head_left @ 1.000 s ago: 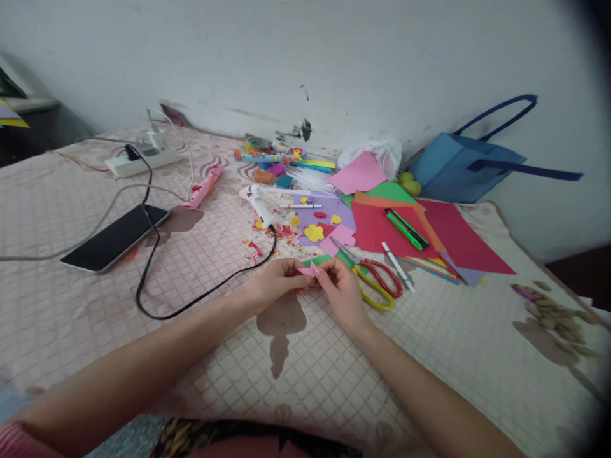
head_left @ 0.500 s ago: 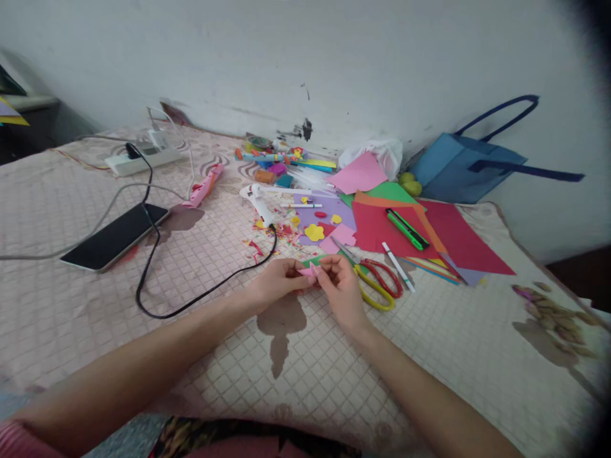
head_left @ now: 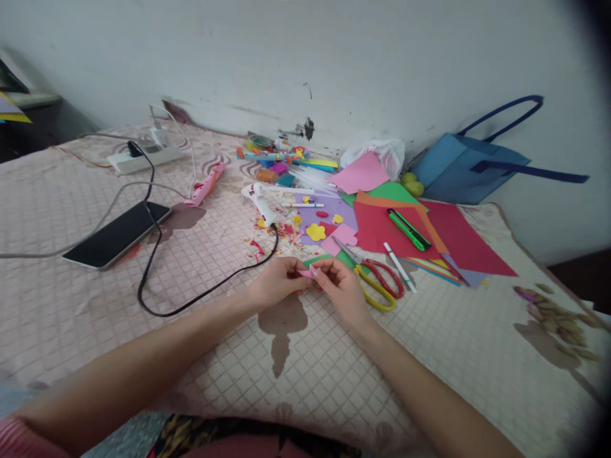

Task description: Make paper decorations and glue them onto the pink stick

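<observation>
Folding small pink paper piece (head_left: 307,273) with 2 hands.
Left hand (head_left: 275,284) and right hand (head_left: 341,289) both pinch it; keep edges aligned and crease firmly against the fingertips.

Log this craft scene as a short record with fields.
surface: quilted pink cloth
left hand: pinching small pink paper piece
right hand: pinching the same piece from the other side
just beyond hands: yellow scissors, red scissors
far side: coloured paper sheets, green cutter, glue gun
left side: phone, black cable
</observation>
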A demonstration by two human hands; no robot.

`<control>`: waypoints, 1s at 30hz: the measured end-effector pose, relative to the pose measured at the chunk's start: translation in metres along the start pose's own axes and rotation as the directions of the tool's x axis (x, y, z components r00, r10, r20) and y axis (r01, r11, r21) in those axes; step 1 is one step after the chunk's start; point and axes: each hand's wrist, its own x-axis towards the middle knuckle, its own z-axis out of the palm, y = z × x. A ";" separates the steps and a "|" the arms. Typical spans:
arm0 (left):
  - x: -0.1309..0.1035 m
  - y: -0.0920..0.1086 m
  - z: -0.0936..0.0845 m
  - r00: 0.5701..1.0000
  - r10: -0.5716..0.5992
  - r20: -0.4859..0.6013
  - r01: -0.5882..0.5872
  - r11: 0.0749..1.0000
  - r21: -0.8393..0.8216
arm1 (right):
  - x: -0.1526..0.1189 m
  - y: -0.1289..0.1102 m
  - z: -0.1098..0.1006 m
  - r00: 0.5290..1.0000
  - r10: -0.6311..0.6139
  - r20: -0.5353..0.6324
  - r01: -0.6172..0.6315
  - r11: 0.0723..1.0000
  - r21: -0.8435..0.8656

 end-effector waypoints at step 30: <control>0.003 0.003 -0.002 0.989 0.122 0.088 -0.113 0.988 -0.107 | 0.001 0.003 -0.004 0.998 0.061 -0.036 -0.055 0.989 0.134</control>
